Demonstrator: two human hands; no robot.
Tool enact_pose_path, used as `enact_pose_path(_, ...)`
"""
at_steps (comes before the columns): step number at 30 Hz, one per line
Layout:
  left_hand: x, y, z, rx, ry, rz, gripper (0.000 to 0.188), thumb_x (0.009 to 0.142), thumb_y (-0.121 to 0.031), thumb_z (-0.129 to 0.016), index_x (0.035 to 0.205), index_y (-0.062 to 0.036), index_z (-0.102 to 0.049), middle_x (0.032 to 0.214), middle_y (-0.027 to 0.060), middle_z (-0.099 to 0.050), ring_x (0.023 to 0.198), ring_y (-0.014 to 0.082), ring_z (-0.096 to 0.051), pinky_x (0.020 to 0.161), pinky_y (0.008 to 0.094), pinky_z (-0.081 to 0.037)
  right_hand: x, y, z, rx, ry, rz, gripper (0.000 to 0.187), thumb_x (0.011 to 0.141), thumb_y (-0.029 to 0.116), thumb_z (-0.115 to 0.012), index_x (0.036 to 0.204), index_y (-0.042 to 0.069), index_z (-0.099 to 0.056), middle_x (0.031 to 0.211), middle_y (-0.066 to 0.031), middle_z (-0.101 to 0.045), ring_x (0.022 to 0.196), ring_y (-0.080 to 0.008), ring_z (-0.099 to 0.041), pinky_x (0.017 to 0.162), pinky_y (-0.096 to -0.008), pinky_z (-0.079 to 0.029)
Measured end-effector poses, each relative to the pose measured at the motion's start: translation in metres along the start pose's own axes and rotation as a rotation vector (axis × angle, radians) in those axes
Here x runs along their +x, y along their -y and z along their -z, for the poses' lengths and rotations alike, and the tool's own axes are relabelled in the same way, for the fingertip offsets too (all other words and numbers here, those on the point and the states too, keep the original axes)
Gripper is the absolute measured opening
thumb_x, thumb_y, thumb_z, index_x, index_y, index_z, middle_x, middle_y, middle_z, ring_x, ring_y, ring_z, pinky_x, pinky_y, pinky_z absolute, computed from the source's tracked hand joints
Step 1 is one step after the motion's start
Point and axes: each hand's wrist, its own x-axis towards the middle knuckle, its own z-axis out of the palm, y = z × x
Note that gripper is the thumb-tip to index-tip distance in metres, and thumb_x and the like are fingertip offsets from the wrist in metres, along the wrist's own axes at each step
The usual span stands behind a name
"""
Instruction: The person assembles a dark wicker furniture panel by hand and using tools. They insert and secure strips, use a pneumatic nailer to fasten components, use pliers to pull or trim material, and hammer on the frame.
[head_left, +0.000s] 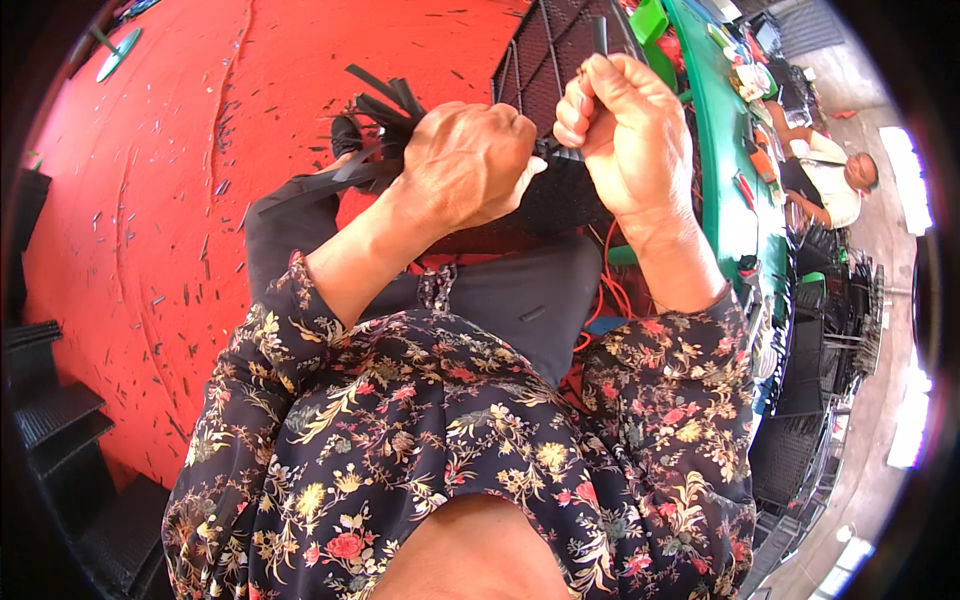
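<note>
Strips we hold: black. Our blouse: black, red-and-yellow floral print. Trousers: dark grey. Floor: red. Table: green.

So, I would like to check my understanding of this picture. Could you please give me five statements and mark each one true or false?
1. The left hand holds a bundle of black strips. True.
2. The right hand is spread wide open. False: it is closed, with a short black piece sticking up from it.
3. The floor is red. True.
4. The green table stands at the left of the picture. False: it is at the right.
5. Another person is beyond the table. True.
</note>
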Motion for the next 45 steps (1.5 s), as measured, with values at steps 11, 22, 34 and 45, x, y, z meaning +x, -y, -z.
enact_pose_path(11,0.006,-0.015,0.018,0.037,-0.133,0.005,0.02,0.076,-0.018,-0.068,0.078,-0.0052,-0.052,0.066,0.0084,-0.053,0.062,0.0293,-0.059,0.054,0.0403,-0.047,0.02,0.026,-0.021,-0.459,0.074,0.06,0.024,0.091,0.014,-0.055,0.071,0.002,-0.057,0.061,-0.0053,-0.059,0.056,-0.0112,-0.054,0.056,-0.0242,-0.043)
enact_pose_path(22,0.008,-0.027,0.021,0.054,0.035,0.025,0.022,0.075,-0.021,-0.069,0.083,-0.004,-0.057,0.071,0.0096,-0.057,0.067,0.0286,-0.061,0.058,0.0383,-0.049,0.073,-0.019,0.027,-1.233,0.161,0.226,0.026,0.08,0.022,-0.061,0.066,0.001,-0.057,0.058,-0.016,-0.052,0.056,-0.0217,-0.056,0.057,-0.035,-0.043)
enact_pose_path(34,0.001,-0.03,0.02,-0.076,0.019,-0.13,0.036,0.076,-0.002,-0.058,0.111,-0.0065,-0.06,0.071,0.0086,-0.053,0.064,0.0287,-0.058,0.056,0.0393,-0.048,0.074,-0.042,0.055,-1.486,0.256,-0.078,0.026,0.076,0.029,-0.065,0.069,0.004,-0.063,0.07,-0.0179,-0.062,0.07,-0.0317,-0.063,0.066,-0.0416,-0.049)
enact_pose_path(45,0.006,-0.019,0.028,-0.153,0.06,-0.131,0.032,0.075,-0.003,-0.061,0.107,-0.005,-0.061,0.07,0.0102,-0.051,0.062,0.0306,-0.056,0.053,0.0393,-0.045,0.058,0.013,0.054,-1.003,0.808,-0.195,0.034,0.073,0.0,-0.056,0.107,0.0,-0.059,0.074,-0.0056,-0.062,0.076,-0.0131,-0.062,0.071,-0.0278,-0.049)
